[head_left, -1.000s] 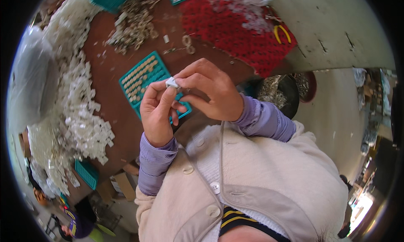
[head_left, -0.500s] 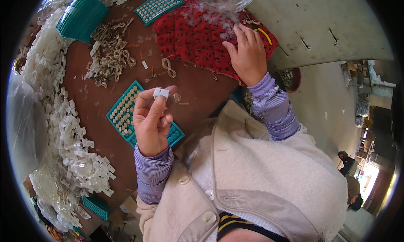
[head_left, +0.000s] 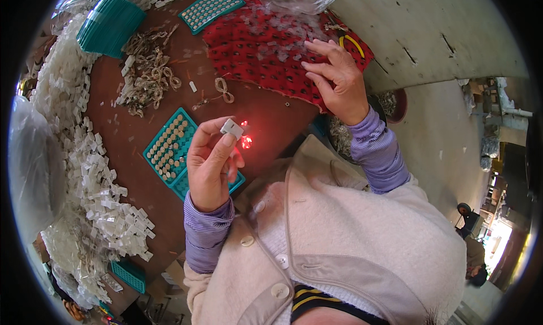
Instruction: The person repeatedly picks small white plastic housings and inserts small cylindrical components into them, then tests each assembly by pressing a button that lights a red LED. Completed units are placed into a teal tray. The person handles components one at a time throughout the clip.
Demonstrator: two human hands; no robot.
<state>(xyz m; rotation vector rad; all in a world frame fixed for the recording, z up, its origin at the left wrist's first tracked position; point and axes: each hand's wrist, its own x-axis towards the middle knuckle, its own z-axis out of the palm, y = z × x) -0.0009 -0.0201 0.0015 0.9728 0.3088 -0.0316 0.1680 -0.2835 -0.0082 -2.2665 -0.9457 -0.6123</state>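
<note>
Above the brown bench (head_left: 277, 118), my left hand (head_left: 209, 169) pinches a small white piece (head_left: 232, 128) beside glowing red lights (head_left: 246, 142); my right hand (head_left: 343, 90), fingers parted, is over the red cloth (head_left: 243, 59).

A broad reddish-brown tabletop (head_left: 277, 110) is bordered at upper right by a pale grey-green flat surface (head_left: 418, 33) marked with dark slits. Below, a dull pale-grey floor (head_left: 432, 144) is seen. At far right, cluttered brownish shelving (head_left: 491, 197) is backlit by glaring white light (head_left: 500, 237).
</note>
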